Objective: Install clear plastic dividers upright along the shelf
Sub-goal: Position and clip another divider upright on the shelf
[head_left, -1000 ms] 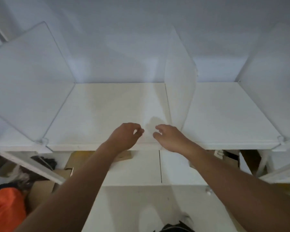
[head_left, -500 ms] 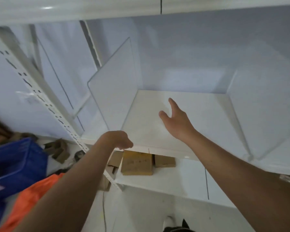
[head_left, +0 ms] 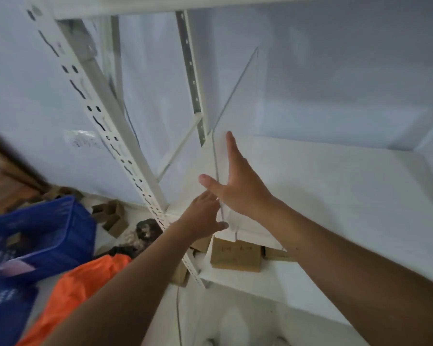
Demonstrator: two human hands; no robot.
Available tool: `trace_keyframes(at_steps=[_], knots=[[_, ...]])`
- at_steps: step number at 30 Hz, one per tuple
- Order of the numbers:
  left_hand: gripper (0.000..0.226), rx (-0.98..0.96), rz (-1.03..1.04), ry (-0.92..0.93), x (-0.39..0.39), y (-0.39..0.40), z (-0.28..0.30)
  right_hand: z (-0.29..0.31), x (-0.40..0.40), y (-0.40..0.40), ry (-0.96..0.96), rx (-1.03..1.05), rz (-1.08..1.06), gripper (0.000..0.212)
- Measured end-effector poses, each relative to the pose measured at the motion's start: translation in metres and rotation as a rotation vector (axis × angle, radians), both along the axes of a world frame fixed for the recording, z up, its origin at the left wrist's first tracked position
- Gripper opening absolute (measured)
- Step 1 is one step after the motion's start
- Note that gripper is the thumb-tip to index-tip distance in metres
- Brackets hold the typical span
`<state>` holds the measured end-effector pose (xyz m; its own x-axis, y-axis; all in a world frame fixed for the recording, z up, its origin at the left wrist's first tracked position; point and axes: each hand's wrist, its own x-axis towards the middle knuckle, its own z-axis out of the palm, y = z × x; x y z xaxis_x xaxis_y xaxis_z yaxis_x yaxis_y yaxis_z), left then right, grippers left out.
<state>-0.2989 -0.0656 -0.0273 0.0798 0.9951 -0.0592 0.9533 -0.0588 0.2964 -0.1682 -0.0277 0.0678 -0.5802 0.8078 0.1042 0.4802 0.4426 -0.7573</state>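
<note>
My right hand (head_left: 238, 188) is flat and open, fingers extended upward, thumb spread left. My left hand (head_left: 202, 218) sits just below it, fingers loosely curled. Both forearms extended forward.

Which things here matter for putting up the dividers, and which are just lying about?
Part of the job:
- clear divider
- white shelf
- left hand
- right hand

Lying about:
- blue crate
- orange bag
- cardboard boxes
</note>
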Motion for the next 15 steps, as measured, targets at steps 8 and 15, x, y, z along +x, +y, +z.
trace_keyframes(at_steps=[8,15], knots=[[0.029,-0.137,-0.047,-0.267,-0.020,0.008,-0.015,-0.012,-0.015,-0.002,-0.046,-0.219,-0.126,0.101],[0.021,-0.090,-0.045,-0.224,-0.017,0.002,-0.023,-0.009,-0.018,0.001,-0.184,-0.308,-0.130,0.095]])
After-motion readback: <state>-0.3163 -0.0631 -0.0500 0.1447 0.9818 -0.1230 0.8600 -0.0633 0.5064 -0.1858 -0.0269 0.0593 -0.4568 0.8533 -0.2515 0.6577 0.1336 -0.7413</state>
